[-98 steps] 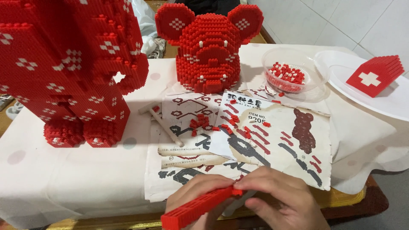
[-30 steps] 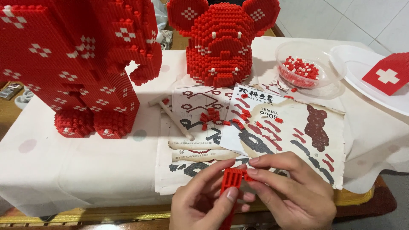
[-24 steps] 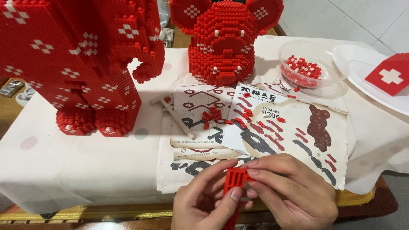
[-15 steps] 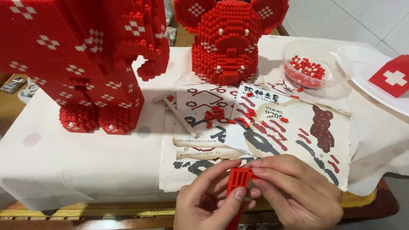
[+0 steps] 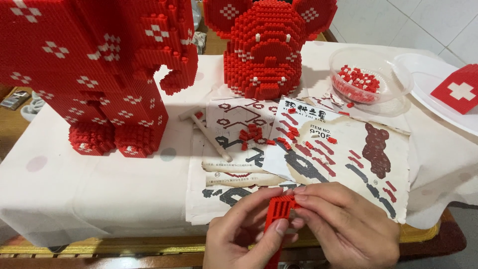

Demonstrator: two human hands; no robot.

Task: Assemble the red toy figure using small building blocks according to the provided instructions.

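I see both hands low down, close together, at the near edge of the table. My left hand (image 5: 246, 234) is curled around a red brick strip (image 5: 277, 214), with the thumb pressed on its front and the fingers behind it. The strip stands almost straight up and runs down between the two hands. My right hand (image 5: 343, 226) comes in from the other side, and its fingertips (image 5: 301, 192) pinch the top end of the same strip. So both hands are closed on it, and neither one is open.

Just above the hands lie the paper sheets (image 5: 343, 149) with red and black drawings, spread flat on the white cloth (image 5: 89, 184). A small heap of loose red bricks (image 5: 251, 135) sits on the sheets, a bit farther up from my left hand. Beside that heap, to its left, lies a thin pale stick tool (image 5: 211, 140).

Far up from the hands stands a red bear head (image 5: 266, 47) made of little bricks. Up and to the left of my left hand stands a big red brick body (image 5: 94, 69) with white cross marks and two round feet.

Up and to the right of my right hand there is a clear bowl (image 5: 393, 74) with red and white bricks inside. Farther right a white plate (image 5: 433, 97) holds a red block with a white cross (image 5: 460, 89)
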